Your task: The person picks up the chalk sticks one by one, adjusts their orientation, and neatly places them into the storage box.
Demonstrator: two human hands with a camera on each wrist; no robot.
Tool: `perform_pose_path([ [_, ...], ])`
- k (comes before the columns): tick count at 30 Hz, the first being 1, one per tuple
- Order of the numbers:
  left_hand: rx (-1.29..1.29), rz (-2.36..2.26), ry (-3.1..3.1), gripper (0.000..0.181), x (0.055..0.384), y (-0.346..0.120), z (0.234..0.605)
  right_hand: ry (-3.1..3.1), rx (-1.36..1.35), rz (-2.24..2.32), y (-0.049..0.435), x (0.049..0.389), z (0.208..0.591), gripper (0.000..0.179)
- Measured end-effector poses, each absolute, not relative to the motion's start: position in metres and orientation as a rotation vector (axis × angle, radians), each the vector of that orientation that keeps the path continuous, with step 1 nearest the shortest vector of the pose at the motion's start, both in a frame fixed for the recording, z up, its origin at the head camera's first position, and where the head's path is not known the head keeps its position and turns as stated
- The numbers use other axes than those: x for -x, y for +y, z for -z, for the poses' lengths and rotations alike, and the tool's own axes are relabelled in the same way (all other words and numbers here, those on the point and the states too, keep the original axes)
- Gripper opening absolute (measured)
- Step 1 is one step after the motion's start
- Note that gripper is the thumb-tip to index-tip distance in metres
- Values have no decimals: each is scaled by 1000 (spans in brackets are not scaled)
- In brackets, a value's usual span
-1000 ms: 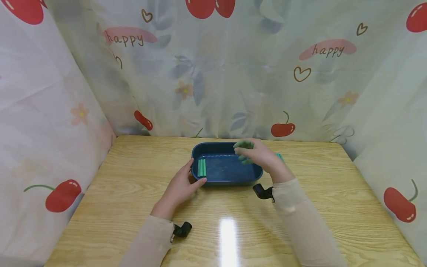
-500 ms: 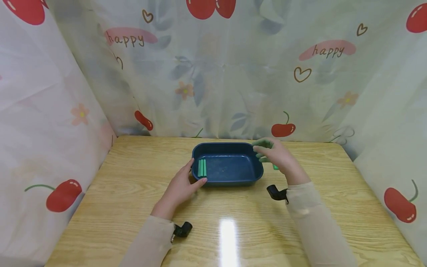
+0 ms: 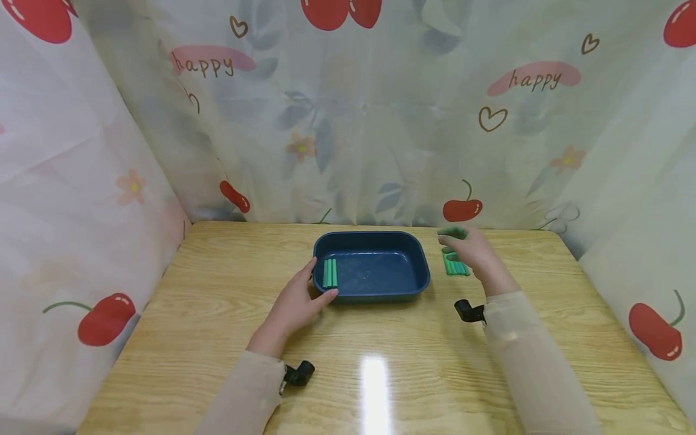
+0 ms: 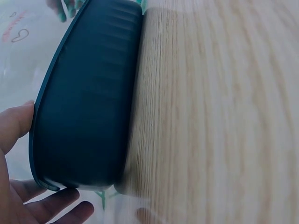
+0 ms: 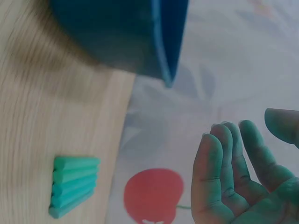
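Observation:
A dark blue rectangular tub stands on the table, with three short, round green sticks side by side at its left end. My left hand holds the tub's left end, its thumb on the near rim and its fingers round the end wall; the left wrist view shows this left hand against the outside. Right of the tub, my right hand hovers above a row of several green and teal sticks, partly covering them in the head view. Its fingers are loosely bent, green-tinted and hold nothing.
The wooden table ends at a printed cloth curtain behind, with more cloth at both sides. A small black camera juts from the right wrist, another black camera from the left.
My right hand has moved rightward from over the tub to above the row of sticks, which now shows more. The left hand and tub stay in place.

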State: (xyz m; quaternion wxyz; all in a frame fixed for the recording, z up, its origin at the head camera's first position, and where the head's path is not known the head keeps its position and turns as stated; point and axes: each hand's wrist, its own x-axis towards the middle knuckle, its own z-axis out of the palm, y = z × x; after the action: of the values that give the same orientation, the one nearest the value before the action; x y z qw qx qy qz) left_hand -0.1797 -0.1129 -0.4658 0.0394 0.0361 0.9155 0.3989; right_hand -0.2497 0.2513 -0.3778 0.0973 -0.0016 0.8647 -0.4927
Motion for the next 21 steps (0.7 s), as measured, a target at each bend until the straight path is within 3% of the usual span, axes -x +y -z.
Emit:
perform_pose_path([
  [21, -89, -1227, 2809, 92, 181, -113, 468, 2647, -130, 1457, 282, 274, 408, 49],
])
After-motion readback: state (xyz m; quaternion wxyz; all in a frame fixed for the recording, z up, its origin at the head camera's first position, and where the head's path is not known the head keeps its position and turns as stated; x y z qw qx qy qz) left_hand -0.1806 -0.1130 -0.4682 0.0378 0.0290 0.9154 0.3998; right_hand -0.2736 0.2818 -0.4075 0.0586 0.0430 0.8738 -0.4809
